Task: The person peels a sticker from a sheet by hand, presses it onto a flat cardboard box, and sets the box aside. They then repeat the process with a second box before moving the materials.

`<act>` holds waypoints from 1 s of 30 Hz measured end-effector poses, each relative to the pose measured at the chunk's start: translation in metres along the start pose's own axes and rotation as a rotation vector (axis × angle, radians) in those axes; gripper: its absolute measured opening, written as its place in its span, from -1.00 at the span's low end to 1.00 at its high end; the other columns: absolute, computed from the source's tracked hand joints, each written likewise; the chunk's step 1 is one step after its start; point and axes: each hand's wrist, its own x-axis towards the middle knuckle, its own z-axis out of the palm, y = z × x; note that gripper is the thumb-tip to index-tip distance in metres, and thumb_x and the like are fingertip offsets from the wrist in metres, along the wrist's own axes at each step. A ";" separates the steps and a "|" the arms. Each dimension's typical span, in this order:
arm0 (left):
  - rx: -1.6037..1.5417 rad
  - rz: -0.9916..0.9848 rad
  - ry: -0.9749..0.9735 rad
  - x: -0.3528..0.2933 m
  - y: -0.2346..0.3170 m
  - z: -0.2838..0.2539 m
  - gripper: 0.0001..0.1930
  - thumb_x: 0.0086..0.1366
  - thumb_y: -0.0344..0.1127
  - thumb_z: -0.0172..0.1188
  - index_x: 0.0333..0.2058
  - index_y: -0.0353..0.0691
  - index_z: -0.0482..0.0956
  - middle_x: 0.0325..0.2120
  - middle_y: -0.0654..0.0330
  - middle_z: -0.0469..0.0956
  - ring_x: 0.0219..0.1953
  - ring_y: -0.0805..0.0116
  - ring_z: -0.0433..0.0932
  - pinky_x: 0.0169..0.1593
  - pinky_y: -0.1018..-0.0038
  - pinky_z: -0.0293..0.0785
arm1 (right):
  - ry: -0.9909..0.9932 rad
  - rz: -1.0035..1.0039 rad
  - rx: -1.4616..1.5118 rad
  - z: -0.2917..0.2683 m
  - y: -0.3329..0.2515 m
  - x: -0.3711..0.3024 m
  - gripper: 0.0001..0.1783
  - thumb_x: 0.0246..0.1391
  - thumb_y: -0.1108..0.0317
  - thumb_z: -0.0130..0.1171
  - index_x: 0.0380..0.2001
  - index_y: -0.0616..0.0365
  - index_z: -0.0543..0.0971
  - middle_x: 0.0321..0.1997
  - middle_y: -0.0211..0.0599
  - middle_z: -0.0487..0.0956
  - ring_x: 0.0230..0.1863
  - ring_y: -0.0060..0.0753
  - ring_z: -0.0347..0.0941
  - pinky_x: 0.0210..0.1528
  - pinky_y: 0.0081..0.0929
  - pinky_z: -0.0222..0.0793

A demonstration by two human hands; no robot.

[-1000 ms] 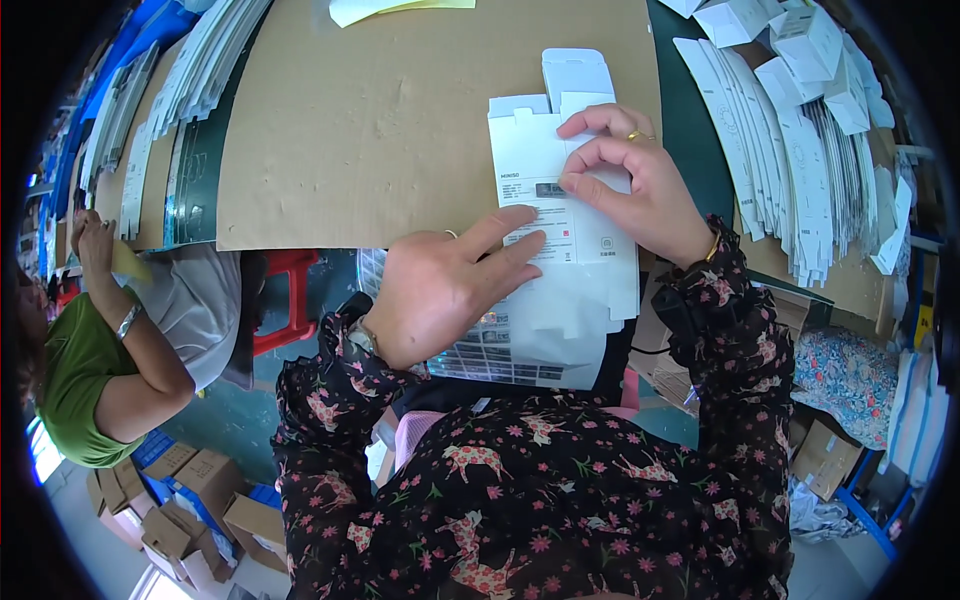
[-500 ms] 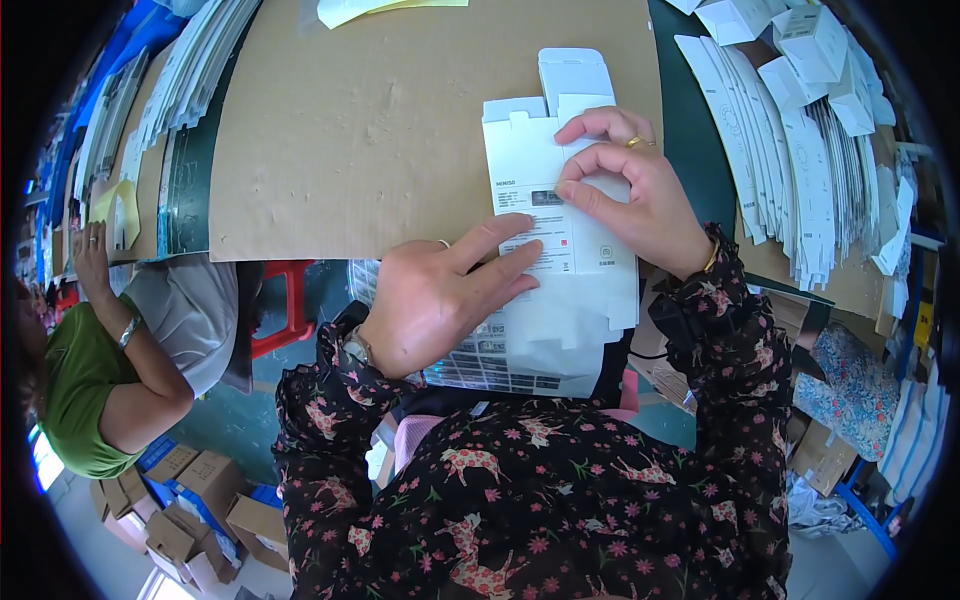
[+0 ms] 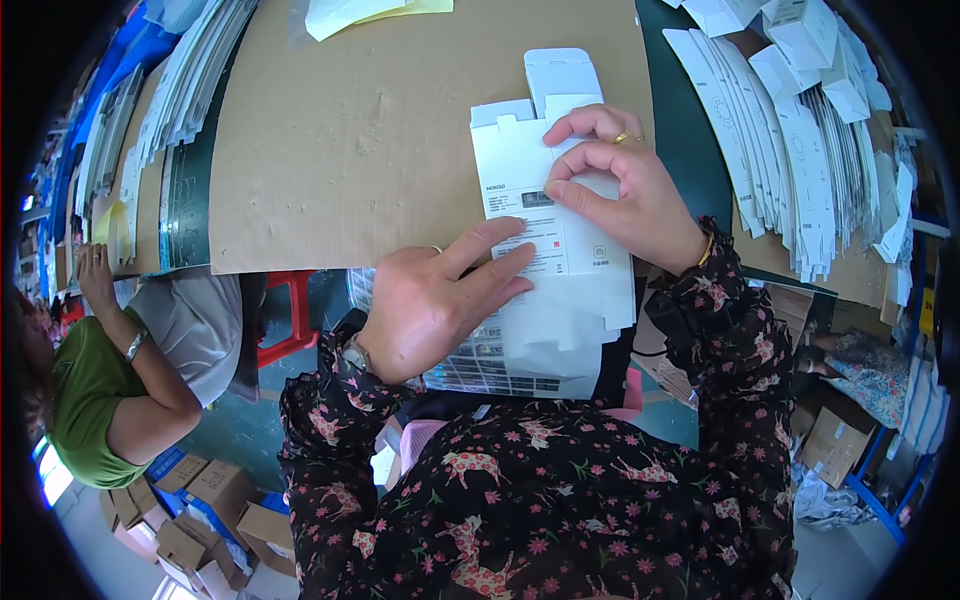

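Note:
A flat, unfolded white carton (image 3: 585, 285) with printed text lies over the table's front edge, its flaps pointing away from me. Across its printed panel sits a small dark sticker (image 3: 537, 199). Thumb and forefinger of my right hand (image 3: 625, 190) pinch together at the sticker's right end, while its other fingers rest on the carton. My left hand (image 3: 430, 300) lies on the carton's left side with its fingers stretched out just below the sticker; its thumb is hidden. Underneath, a sheet of silvery stickers (image 3: 485, 372) in a grid hangs toward my lap.
Brown cardboard (image 3: 330, 150) covers the table. Stacked flat white cartons (image 3: 790, 150) and folded white boxes (image 3: 800, 40) stand at right. More flat sheets (image 3: 190, 80) are at far left, near a co-worker in a green top (image 3: 95, 385). A red stool (image 3: 290, 315) stands below the edge.
The view has shifted slightly, so the table and carton appear a little further left. Both hands keep nearly the same position on the carton and sticker.

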 end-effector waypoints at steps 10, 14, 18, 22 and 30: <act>0.011 -0.004 -0.015 0.001 0.001 -0.001 -0.72 0.26 -0.21 0.55 -0.06 -0.03 0.81 0.07 0.33 0.73 -0.48 0.39 0.69 -0.41 0.42 0.59 | -0.006 -0.004 -0.011 -0.001 0.000 0.000 -0.90 0.24 0.32 0.43 -0.29 0.09 0.76 0.25 -0.45 0.57 0.45 -0.15 0.25 0.53 -0.16 0.12; 0.004 0.002 0.000 0.002 0.000 0.000 -0.72 0.25 -0.21 0.56 -0.07 -0.04 0.81 0.07 0.33 0.73 -0.47 0.39 0.69 -0.41 0.43 0.60 | -0.024 -0.008 0.055 -0.004 0.001 0.002 -0.90 0.23 0.31 0.44 -0.28 0.09 0.77 0.25 -0.45 0.56 0.45 -0.16 0.24 0.53 -0.16 0.12; 0.000 0.003 0.001 0.004 0.000 -0.001 -0.72 0.25 -0.22 0.56 -0.08 -0.04 0.81 0.06 0.33 0.73 -0.46 0.39 0.70 -0.41 0.43 0.60 | -0.038 0.000 0.039 -0.005 0.003 0.002 -0.89 0.23 0.31 0.44 -0.28 0.09 0.77 0.25 -0.44 0.56 0.46 -0.17 0.24 0.53 -0.16 0.12; -0.006 0.005 0.004 0.004 -0.001 0.000 -0.72 0.25 -0.21 0.56 -0.08 -0.05 0.81 0.06 0.33 0.73 -0.45 0.40 0.70 -0.41 0.43 0.59 | -0.031 -0.006 0.013 -0.004 0.002 0.001 -0.89 0.23 0.31 0.44 -0.28 0.10 0.77 0.24 -0.45 0.56 0.46 -0.16 0.23 0.52 -0.16 0.13; -0.007 0.008 0.002 0.004 0.000 -0.001 -0.71 0.24 -0.22 0.57 -0.08 -0.05 0.81 0.06 0.32 0.73 -0.45 0.39 0.70 -0.42 0.43 0.60 | -0.024 0.001 0.021 -0.002 0.001 0.001 -0.90 0.22 0.32 0.45 -0.30 0.10 0.77 0.23 -0.45 0.57 0.47 -0.16 0.23 0.52 -0.16 0.14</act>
